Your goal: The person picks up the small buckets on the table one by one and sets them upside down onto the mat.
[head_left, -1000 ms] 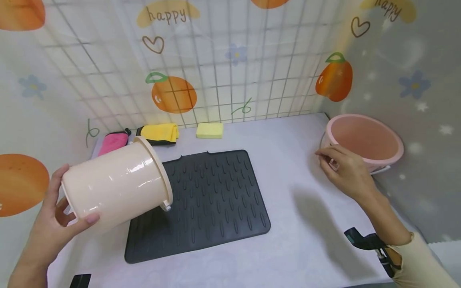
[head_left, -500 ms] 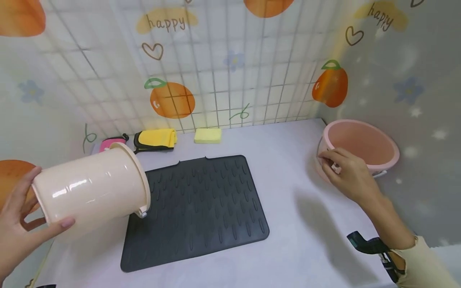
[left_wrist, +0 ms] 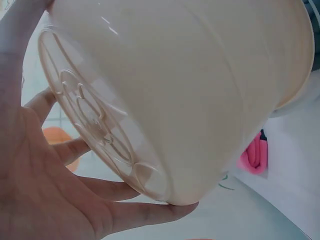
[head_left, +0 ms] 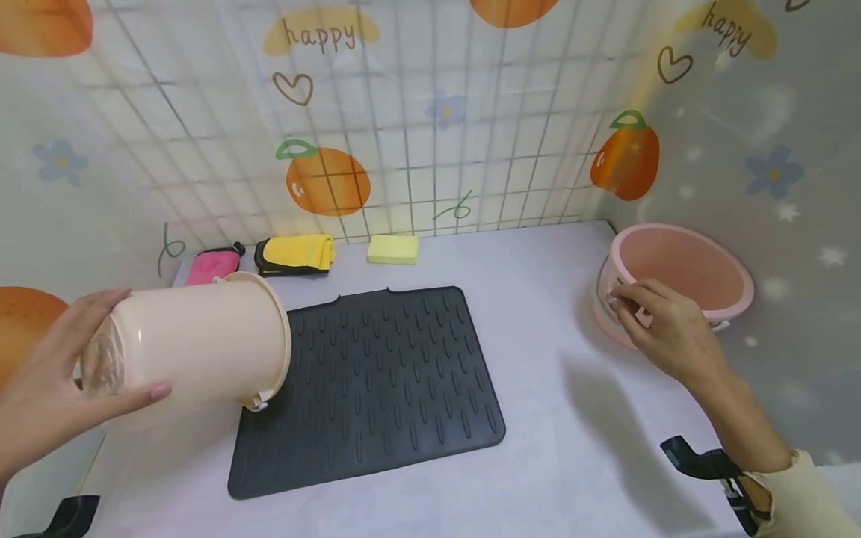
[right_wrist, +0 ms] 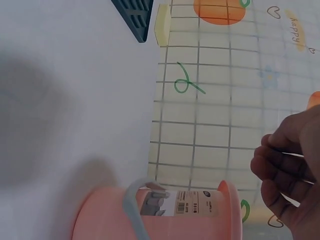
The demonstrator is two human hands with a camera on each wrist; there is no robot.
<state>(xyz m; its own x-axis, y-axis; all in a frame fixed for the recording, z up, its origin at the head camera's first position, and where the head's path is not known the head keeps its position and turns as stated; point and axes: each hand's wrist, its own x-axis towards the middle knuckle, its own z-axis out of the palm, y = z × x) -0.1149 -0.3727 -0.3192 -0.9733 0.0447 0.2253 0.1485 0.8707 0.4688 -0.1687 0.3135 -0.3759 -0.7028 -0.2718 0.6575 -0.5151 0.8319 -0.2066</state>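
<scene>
A glossy cream bucket lies sideways in the air at the left, its rim toward the right, over the left end of a black ribbed mat. My left hand grips it around the base, thumb along the near side; the left wrist view shows the fingers spread round the moulded bottom. At the right stands a pink bucket with a grey handle and a printed label. In front of it, my right hand hovers with fingers loosely bent, holding nothing.
Along the back edge of the white table lie a folded pink cloth, a folded yellow and black cloth and a pale yellow sponge. A curtain printed with oranges hangs behind, with a grid backing.
The cream bucket has moved left in my left hand and turned closer to level, its base now partly facing me. My right hand has stayed by the pink bucket.
</scene>
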